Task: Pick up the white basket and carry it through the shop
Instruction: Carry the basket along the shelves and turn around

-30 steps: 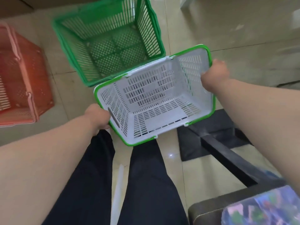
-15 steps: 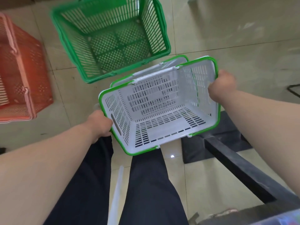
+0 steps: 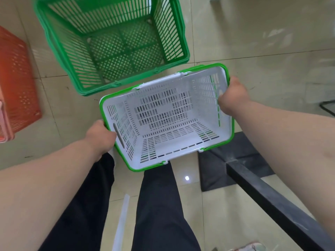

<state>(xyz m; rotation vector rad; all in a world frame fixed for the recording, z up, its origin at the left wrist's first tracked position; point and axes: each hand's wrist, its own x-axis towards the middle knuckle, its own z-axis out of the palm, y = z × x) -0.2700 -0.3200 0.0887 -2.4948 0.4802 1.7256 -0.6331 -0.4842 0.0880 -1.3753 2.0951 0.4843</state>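
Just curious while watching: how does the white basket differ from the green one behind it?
The white basket is held tilted by both hands, left and right; the green basket sits on the floor. White looks smaller, with only a green rim; green is green throughout. Both are empty slotted plastic.

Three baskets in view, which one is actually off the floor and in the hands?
The white basket with the green rim: left hand and right hand grip its opposite ends. The green basket and red basket sit on the floor, untouched.
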